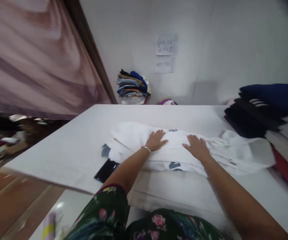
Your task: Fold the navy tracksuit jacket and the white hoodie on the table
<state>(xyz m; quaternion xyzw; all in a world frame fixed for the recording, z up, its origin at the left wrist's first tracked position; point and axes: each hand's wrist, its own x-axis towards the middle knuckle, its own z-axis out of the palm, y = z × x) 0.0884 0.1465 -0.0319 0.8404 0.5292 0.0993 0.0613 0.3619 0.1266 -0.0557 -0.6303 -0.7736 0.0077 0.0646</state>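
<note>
A white garment [174,153] with dark printed letters lies folded lengthwise across the white table, its right end loose and crumpled. My left hand [156,140], with a bracelet at the wrist, rests flat on its left-middle part, fingers spread. To the right of it, my right hand [196,146] also presses flat on the cloth, fingers stretched out. Neither hand grips anything. Beside my left forearm lies a black, shiny flat object [106,170], partly hidden by the arm; it looks like a phone.
Stacks of folded dark clothes [256,113] and grey ones [287,143] stand on the right. Another pile of folded clothes [132,87] is at the table's [66,146] far edge, near the wall. A pink curtain [34,56] hangs at left. Paper notes [165,46] are on the wall.
</note>
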